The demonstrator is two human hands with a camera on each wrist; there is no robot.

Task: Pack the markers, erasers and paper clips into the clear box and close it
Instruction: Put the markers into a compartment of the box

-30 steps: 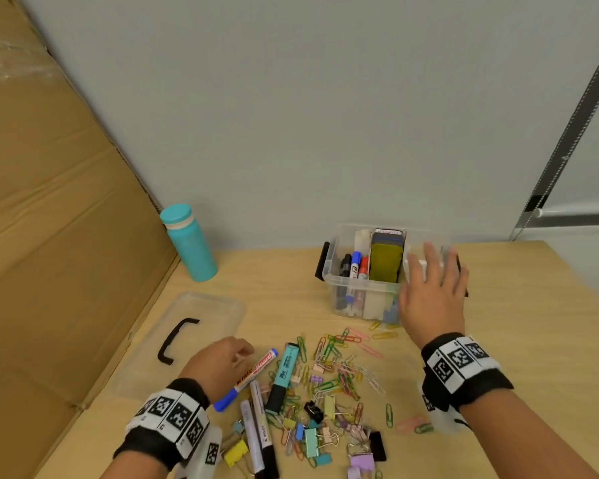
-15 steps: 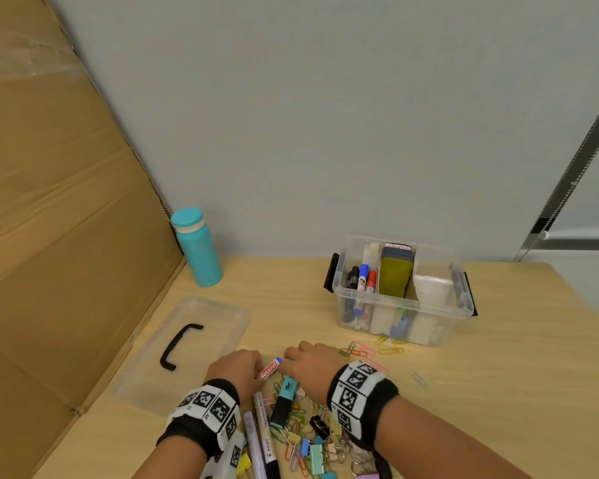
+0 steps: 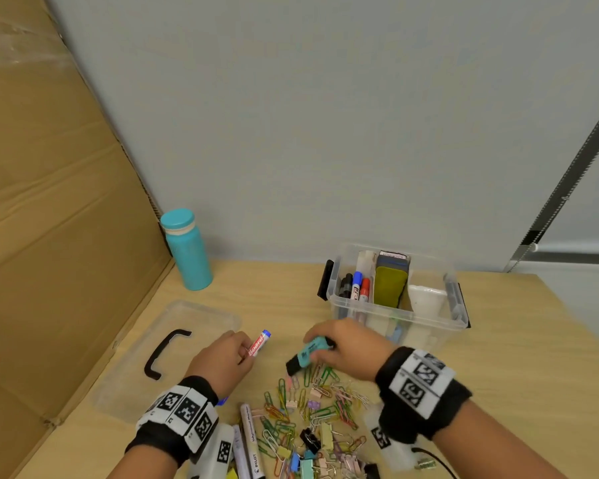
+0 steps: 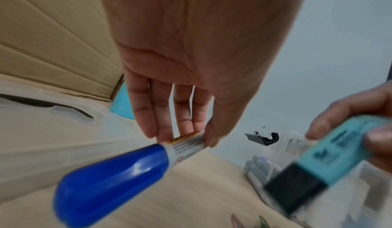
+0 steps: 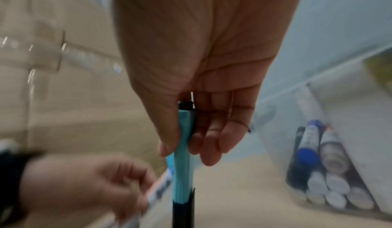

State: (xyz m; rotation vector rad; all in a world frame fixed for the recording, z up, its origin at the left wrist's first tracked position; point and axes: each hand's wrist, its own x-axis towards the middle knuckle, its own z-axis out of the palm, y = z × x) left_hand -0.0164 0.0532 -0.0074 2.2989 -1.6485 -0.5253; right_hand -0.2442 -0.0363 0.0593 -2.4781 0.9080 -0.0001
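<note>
Likely office, wooden desk (image 3: 498, 357), stationery (paper clips (image 3: 312, 409)), plain wall (image 3: 325, 133)

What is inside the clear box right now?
The clear box holds upright markers, a green eraser and a white item; its bottom is blurred.

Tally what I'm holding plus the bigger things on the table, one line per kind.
Blue-capped marker, left hand: 1
Teal highlighter, right hand: 1
Teal bottle: 1
Clear box: 1
Lid: 1
Total: 5
</note>
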